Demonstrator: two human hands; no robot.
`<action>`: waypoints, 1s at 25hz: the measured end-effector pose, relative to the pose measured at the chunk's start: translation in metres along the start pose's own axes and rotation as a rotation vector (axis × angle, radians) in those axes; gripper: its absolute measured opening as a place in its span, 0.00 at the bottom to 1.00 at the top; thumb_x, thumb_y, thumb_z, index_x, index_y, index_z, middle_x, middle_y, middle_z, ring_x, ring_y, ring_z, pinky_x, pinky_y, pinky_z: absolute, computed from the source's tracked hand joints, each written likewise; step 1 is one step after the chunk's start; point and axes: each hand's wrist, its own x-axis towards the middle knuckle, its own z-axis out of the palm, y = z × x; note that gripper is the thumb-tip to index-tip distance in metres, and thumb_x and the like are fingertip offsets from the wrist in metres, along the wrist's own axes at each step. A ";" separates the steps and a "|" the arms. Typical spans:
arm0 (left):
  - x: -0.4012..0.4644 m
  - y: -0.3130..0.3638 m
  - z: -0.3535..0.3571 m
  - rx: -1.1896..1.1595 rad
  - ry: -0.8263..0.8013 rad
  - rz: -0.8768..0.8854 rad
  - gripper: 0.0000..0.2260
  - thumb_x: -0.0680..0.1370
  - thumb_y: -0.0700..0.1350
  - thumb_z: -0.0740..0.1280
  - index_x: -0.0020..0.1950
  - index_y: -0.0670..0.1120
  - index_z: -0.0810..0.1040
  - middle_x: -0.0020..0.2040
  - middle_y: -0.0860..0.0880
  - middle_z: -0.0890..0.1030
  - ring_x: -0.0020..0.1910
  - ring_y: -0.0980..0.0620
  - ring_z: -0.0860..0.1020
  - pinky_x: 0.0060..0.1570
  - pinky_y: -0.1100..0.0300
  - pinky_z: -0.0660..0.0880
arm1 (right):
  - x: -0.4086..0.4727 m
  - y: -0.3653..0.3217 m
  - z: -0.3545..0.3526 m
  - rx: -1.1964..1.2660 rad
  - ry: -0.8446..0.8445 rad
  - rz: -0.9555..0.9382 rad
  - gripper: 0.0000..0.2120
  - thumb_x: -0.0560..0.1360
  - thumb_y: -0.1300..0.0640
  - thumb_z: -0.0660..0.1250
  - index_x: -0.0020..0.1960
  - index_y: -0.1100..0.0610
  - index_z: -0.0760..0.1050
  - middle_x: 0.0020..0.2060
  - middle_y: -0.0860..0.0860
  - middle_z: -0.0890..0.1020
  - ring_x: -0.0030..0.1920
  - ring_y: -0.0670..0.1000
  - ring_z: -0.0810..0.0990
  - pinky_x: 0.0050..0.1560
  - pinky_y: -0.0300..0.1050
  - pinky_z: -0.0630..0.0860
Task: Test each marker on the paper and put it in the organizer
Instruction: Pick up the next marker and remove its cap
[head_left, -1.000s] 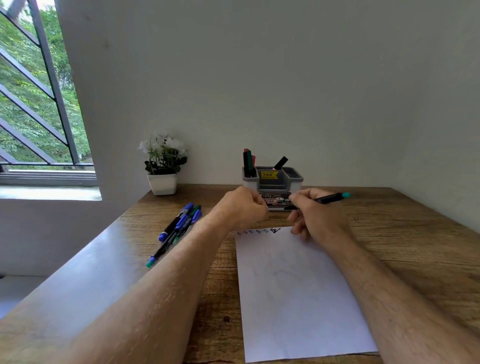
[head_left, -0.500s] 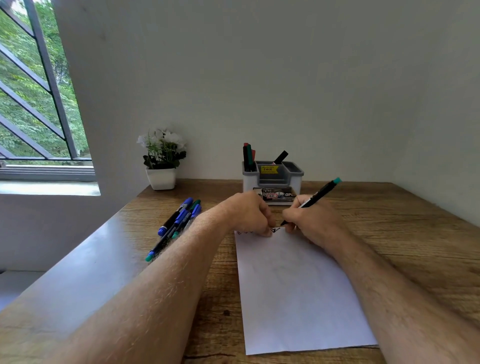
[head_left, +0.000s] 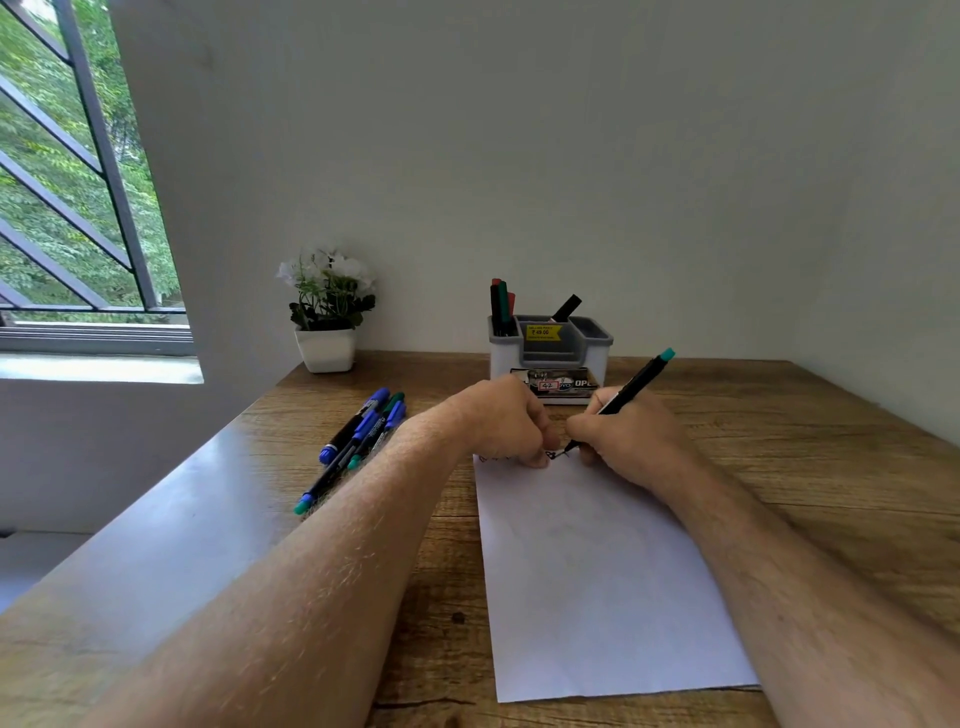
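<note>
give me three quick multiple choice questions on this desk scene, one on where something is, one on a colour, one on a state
1. Where does the pile of loose markers lie?
A. left of the paper
B. inside the organizer
C. on the window sill

2. What colour is the end of the marker in the right hand?
A. red
B. teal
C. yellow

3. What is that marker's tip doing?
A. resting in the organizer
B. pointing at the ceiling
C. touching the paper's top edge

Answers:
1 A, they lie on the desk left of the paper.
2 B, the raised end is teal.
3 C, the tip meets the paper by dark scribbles, short of the organizer.
</note>
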 end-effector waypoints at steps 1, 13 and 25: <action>0.000 0.000 0.000 -0.002 -0.002 0.001 0.10 0.73 0.42 0.74 0.53 0.52 0.84 0.52 0.51 0.82 0.51 0.52 0.79 0.49 0.58 0.78 | 0.000 0.000 0.000 0.007 0.002 0.005 0.06 0.69 0.57 0.71 0.35 0.57 0.77 0.32 0.52 0.83 0.34 0.49 0.78 0.32 0.41 0.68; 0.000 -0.001 0.000 -0.008 -0.010 0.002 0.11 0.73 0.42 0.74 0.55 0.50 0.83 0.51 0.50 0.82 0.48 0.52 0.80 0.50 0.56 0.79 | 0.000 -0.001 0.000 -0.010 0.014 -0.017 0.09 0.69 0.56 0.71 0.32 0.56 0.74 0.32 0.56 0.83 0.33 0.50 0.77 0.31 0.41 0.68; -0.009 0.003 -0.004 -0.215 0.084 0.062 0.07 0.78 0.46 0.67 0.54 0.51 0.82 0.49 0.52 0.81 0.49 0.53 0.78 0.50 0.58 0.76 | 0.005 0.001 -0.001 0.068 0.090 -0.008 0.10 0.69 0.59 0.71 0.32 0.56 0.73 0.29 0.53 0.80 0.32 0.49 0.75 0.31 0.41 0.65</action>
